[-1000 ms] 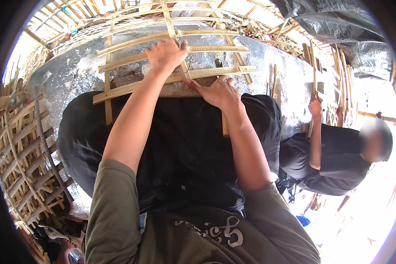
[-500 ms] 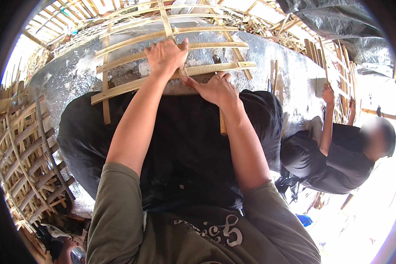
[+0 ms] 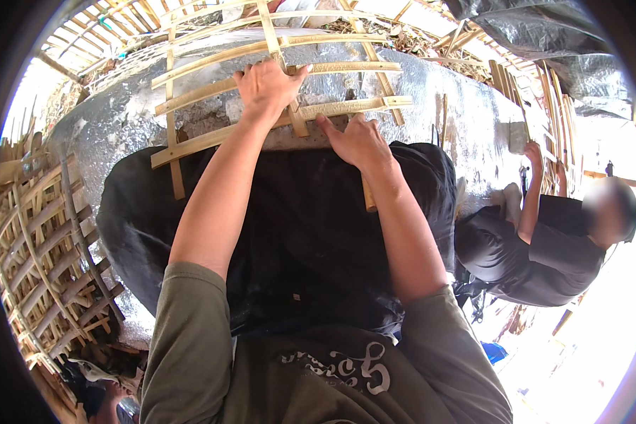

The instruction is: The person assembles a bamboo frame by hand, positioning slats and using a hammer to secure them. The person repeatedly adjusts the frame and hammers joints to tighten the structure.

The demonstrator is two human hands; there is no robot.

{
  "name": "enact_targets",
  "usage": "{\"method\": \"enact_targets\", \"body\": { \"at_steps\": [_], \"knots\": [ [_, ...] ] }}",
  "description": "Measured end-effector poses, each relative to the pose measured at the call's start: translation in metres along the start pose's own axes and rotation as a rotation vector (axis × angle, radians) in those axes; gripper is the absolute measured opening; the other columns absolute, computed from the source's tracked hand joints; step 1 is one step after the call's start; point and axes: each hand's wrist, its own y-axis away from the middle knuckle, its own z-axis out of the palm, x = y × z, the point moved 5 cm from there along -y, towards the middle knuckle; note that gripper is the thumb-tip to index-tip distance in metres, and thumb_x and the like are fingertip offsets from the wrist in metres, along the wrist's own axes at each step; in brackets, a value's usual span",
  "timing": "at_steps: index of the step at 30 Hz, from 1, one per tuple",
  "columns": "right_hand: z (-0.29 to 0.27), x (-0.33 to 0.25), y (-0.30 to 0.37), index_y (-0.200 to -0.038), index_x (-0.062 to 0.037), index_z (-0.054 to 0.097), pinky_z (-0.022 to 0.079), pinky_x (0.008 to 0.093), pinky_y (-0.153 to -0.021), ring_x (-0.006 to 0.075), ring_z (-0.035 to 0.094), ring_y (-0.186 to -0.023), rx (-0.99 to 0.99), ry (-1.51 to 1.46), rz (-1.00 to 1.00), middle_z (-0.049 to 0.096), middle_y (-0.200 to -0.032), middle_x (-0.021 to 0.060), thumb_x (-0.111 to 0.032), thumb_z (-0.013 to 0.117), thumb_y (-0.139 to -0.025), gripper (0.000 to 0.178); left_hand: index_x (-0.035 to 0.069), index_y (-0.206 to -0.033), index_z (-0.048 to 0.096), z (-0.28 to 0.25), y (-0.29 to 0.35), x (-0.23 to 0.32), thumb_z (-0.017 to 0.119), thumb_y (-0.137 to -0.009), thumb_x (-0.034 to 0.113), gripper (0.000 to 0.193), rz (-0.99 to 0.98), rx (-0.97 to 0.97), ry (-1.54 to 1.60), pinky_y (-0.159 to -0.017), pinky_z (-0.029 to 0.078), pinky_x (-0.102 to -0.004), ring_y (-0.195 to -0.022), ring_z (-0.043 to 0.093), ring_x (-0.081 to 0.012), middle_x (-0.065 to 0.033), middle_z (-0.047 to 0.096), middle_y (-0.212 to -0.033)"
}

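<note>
A lattice of pale bamboo slats lies in front of me, its near edge reaching over my black-clad lap. My left hand is closed around the middle upright slat and a crosswise slat where they meet. To its right and nearer me, my right hand grips the nearest crosswise slat, thumb stretched toward the middle upright. The middle upright's lower end shows between the two hands. A short wooden piece sticks out beside my right forearm; whether it belongs to the lattice cannot be seen.
A silvery, stained surface spreads under and beyond the lattice. Woven bamboo panels stand at the left. At the right a person in dark clothes sits close by, hands on upright slats. Grey plastic sheeting hangs above.
My right hand has shifted slightly right, its thumb coming away from the middle upright's end. The lattice has tilted and shifted a little. The person at the right has lowered a hand.
</note>
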Motion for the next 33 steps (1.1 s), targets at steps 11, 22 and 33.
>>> {"method": "enact_targets", "body": {
  "at_steps": [11,22,33],
  "knots": [
    [-0.026,0.006,0.029,-0.118,0.0104,0.058,0.049,0.0526,-0.097,0.0496,0.062,-0.111,-0.104,0.164,-0.264,0.064,-0.112,0.0377,-0.031,0.06,-0.098,0.046,0.001,-0.103,0.07,-0.014,0.009,0.008,0.075,-0.07,0.071,0.077,0.073,0.116,0.047,-0.098,0.039,-0.0466,-0.103,0.065,-0.0309,-0.014,0.074,-0.093],
    [-0.05,0.013,0.019,-0.12,0.0085,0.05,0.055,0.0427,-0.057,0.0297,0.068,-0.059,-0.448,0.313,-0.167,0.068,-0.085,0.0249,-0.01,0.046,-0.098,0.028,-0.001,-0.101,0.07,-0.01,0.011,0.006,0.075,-0.071,0.07,0.077,0.087,0.163,0.076,-0.099,0.038,-0.0447,-0.1,0.064,-0.0299,-0.0154,0.073,-0.09],
    [-0.044,0.004,0.017,-0.145,-0.0009,0.046,0.059,0.0448,-0.066,0.0339,0.073,-0.075,-0.432,0.997,-0.478,0.072,-0.094,0.0209,0.003,0.052,-0.088,0.057,0.0,-0.105,0.069,-0.011,0.012,0.007,0.073,-0.073,0.07,0.077,0.084,0.127,0.097,-0.101,0.038,-0.0459,-0.106,0.064,-0.0312,-0.0149,0.074,-0.091]
  ]
}}
